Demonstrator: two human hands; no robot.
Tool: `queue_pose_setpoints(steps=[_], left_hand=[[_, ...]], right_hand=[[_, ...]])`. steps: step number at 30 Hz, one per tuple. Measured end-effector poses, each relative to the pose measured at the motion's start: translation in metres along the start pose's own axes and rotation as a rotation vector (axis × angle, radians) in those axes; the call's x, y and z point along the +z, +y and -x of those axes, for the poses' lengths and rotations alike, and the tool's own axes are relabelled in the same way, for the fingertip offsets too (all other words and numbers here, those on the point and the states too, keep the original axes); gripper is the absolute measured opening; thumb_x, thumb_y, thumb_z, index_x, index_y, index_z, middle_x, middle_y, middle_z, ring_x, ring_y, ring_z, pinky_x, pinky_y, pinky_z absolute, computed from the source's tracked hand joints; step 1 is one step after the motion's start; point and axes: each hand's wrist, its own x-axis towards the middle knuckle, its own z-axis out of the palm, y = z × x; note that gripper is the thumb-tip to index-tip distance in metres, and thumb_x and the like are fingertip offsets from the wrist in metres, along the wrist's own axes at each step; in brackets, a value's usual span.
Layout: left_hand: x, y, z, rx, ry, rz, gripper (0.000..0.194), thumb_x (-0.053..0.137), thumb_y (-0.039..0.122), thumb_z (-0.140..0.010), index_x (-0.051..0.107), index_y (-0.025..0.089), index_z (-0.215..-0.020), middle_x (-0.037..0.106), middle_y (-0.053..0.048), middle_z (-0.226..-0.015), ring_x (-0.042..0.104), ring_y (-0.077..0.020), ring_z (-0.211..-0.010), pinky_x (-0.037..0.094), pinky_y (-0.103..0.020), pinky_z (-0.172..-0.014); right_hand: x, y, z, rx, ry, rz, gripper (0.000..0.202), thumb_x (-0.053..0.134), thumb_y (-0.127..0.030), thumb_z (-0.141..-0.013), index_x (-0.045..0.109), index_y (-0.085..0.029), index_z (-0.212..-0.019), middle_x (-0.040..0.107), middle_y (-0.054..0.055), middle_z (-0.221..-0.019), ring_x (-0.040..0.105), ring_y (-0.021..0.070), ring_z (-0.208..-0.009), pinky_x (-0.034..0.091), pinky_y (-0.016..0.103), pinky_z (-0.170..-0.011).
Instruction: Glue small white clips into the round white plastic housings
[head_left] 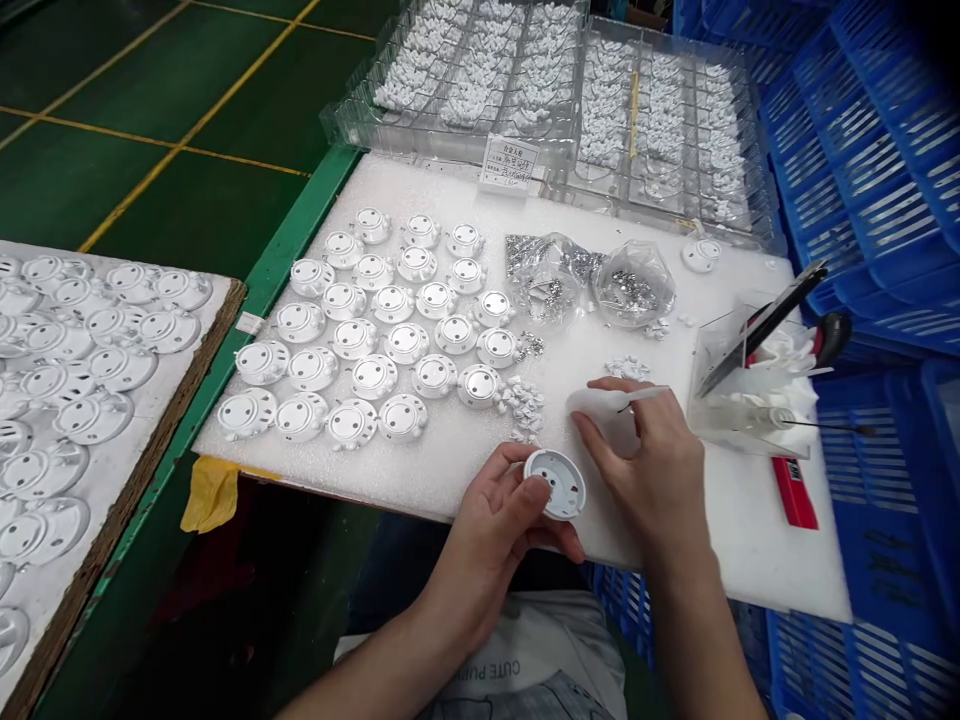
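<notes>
My left hand (502,525) holds a round white plastic part (556,484) by its rim, its hollow side turned up, the thumb over its edge. To the right, my right hand (649,455) is closed on a translucent white bottle (611,415), tilted with its thin tip pointing right. Small white pieces (523,408) lie in a pile beyond my left hand, and more small white pieces (628,368) lie beyond the bottle. Rows of round white parts (405,343) rest on the white foam sheet (442,480) to the left.
Two plastic bags of small metal pieces (634,285) lie mid-table. Clear trays (562,180) of white pieces stand behind. At right are a clear tool holder (739,435), a red object (795,492) and blue crates (862,170). Another board (172,390) of round parts is left.
</notes>
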Motion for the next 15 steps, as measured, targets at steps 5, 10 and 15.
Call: queue_pose_setpoints(steps=[5,10,15], left_hand=[[0.001,0.002,0.001,-0.015,0.036,-0.048,0.048,0.086,0.052,-0.079,0.059,0.018,-0.099,0.065,0.003,-0.082,0.063,-0.0079,-0.056,0.05,-0.02,-0.06],[0.0,0.002,-0.001,-0.003,0.03,-0.058,0.049,0.087,0.054,-0.077,0.06,0.019,-0.096,0.065,0.003,-0.081,0.059,-0.0085,-0.056,0.049,-0.021,-0.058],[0.001,0.001,0.0,0.013,0.045,-0.062,0.047,0.087,0.053,-0.077,0.06,0.019,-0.096,0.065,0.003,-0.081,0.059,-0.0084,-0.057,0.05,-0.021,-0.059]], right_hand=[[-0.035,0.004,0.016,0.015,0.574,-0.036,0.028,0.081,-0.035,-0.085,0.074,-0.026,-0.11,0.063,0.004,-0.091,0.052,0.0192,-0.07,0.04,0.036,-0.058],[-0.067,0.044,0.023,0.096,0.776,0.06,0.031,0.087,-0.035,-0.076,0.079,-0.025,-0.104,0.061,0.004,-0.085,0.051,0.0177,-0.058,0.033,0.035,-0.052],[-0.072,0.063,0.012,0.148,0.541,0.219,0.01,0.075,-0.03,-0.09,0.072,-0.022,-0.086,0.062,0.002,-0.077,0.048,0.0169,-0.061,0.034,0.034,-0.059]])
